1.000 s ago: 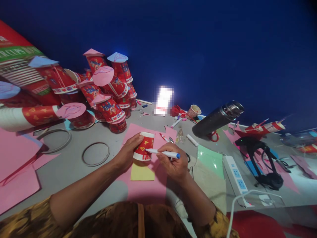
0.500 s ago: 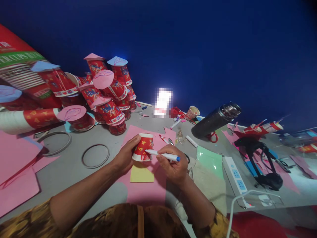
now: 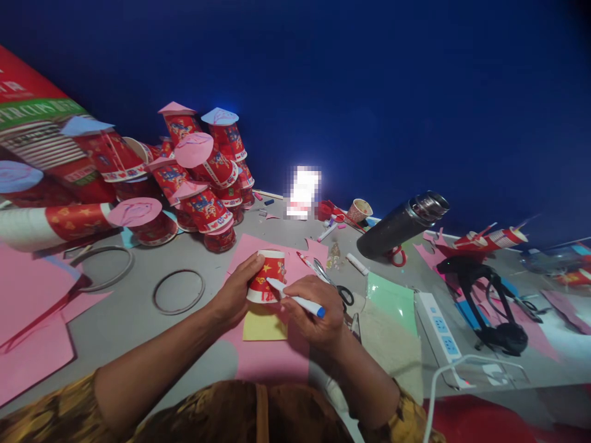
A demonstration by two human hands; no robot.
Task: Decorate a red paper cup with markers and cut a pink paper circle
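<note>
My left hand (image 3: pixel 234 289) is closed round the left side of a red paper cup (image 3: pixel 272 268) with gold stars, held upside down, its white rim lowest. In my right hand (image 3: pixel 318 307) is a white marker (image 3: pixel 298 298) with a blue end. The marker's tip is at the front of the cup; whether it touches the surface I cannot tell. Beneath the cup lie a yellow paper square (image 3: pixel 265 327) and a larger pink sheet (image 3: pixel 277 362). Beyond my right hand rest scissors (image 3: pixel 345 295) with black handles, partly covered by the hand.
Stacked red cups with paper tops (image 3: pixel 203 206) rise at the left, near two grey rings (image 3: pixel 179 290). A dark flask (image 3: pixel 397 227) leans at the back right. Further right are a power strip (image 3: pixel 438 329) and a black strap frame (image 3: pixel 492 307). A bright pixelated patch (image 3: pixel 303 192) stands at the back.
My right hand and the marker have shifted slightly left and down, with the marker tilted more steeply across the cup. More of the scissors shows. My left hand keeps its hold on the cup.
</note>
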